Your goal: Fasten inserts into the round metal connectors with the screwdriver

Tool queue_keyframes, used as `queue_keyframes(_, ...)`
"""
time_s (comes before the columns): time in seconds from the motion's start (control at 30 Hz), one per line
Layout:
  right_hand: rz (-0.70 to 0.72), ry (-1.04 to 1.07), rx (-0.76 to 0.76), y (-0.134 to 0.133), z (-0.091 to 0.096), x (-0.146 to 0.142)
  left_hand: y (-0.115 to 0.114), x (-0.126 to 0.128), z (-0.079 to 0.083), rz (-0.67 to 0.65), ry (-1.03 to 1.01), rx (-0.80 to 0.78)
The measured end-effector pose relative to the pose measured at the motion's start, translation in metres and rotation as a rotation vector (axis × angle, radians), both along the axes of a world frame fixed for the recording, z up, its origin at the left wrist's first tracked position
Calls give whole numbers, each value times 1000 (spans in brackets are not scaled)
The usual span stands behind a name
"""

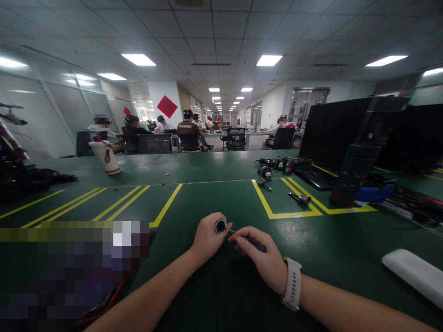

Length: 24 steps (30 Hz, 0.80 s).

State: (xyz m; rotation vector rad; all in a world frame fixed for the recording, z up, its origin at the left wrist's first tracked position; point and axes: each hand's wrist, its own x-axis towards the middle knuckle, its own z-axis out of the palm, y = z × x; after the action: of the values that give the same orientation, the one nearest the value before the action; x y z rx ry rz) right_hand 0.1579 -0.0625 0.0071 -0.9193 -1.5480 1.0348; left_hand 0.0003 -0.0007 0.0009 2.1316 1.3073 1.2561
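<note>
My left hand (206, 237) is closed around a small cylindrical part (220, 226), its round dark opening with a metallic rim facing me. In my right hand (268, 263) is a screwdriver (255, 243) with a dark purplish handle, gripped between thumb and fingers. Its thin shaft points left, and the tip reaches the side of the cylindrical part near my left fingers; whether it touches is too small to tell. Both hands are above the green table (207, 196). Two metal parts with thin shafts, one nearer (300, 198) and one farther (264, 184), lie within yellow tape lines.
Cables and cylindrical parts (278, 163) cluster at the back right, near a dark bottle (355, 175) and black monitors (332, 133). A white object (413, 274) lies at the right edge. A cream cup-shaped container (106, 157) stands left. People (188, 127) sit at desks beyond.
</note>
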Motion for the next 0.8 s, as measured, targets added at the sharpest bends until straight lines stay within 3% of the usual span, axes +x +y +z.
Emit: queue_keyframes(0.8,51,-4,36,2,-2,1,2,0,1,-49,-137,-81)
